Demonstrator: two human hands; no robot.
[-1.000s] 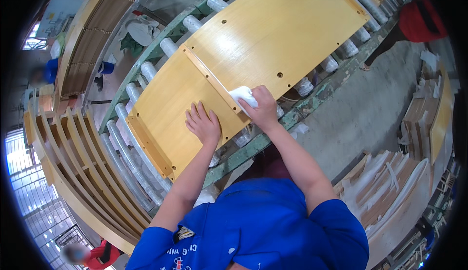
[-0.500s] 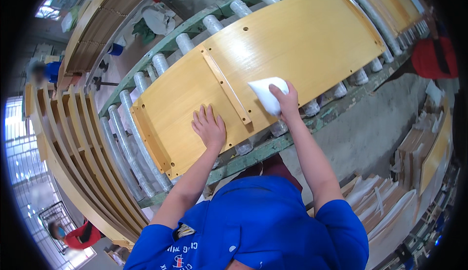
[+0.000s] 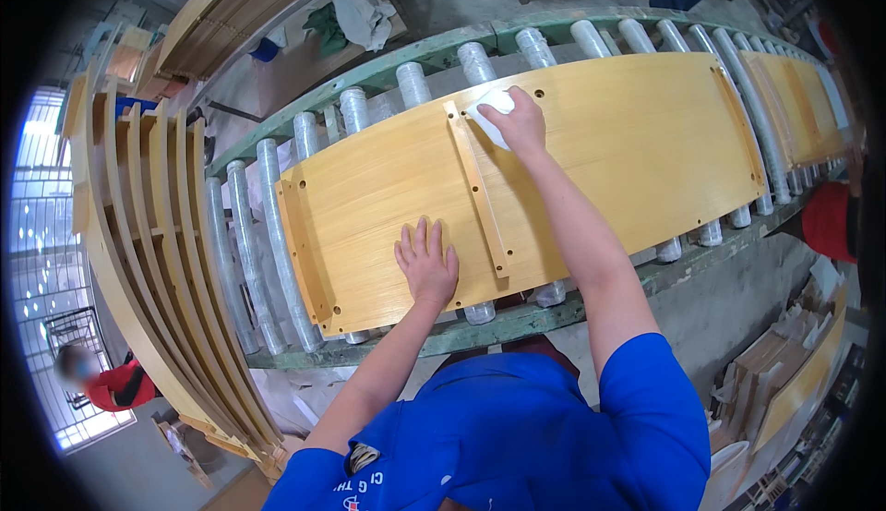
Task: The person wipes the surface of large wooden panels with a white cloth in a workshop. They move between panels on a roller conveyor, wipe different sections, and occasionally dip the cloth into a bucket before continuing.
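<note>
A long, curved-edged wooden panel [image 3: 628,151] with several dark holes lies flat across a roller conveyor. My left hand [image 3: 430,267] rests on it, fingers spread, left of a narrow wooden strip [image 3: 478,195] that crosses the panel. Farther out, my right hand [image 3: 522,125] grips a white folded sheet [image 3: 494,105] beside the strip's far end; I cannot tell whether it is cloth or paper. Part of the sheet is hidden under my fingers. More strips run along the panel's left end [image 3: 300,257] and right end [image 3: 738,128].
Plastic-wrapped rollers [image 3: 476,63] sit in a green conveyor frame [image 3: 434,337]. Curved wooden parts [image 3: 138,262] stand at the left. A second panel [image 3: 801,114] lies farther right. One person in red [image 3: 120,384] is at the lower left, another red garment [image 3: 829,223] at the right.
My right hand has carried the white sheet from the strip's near end to its far end. The left hand stays flat on the panel. The whole view has shifted.
</note>
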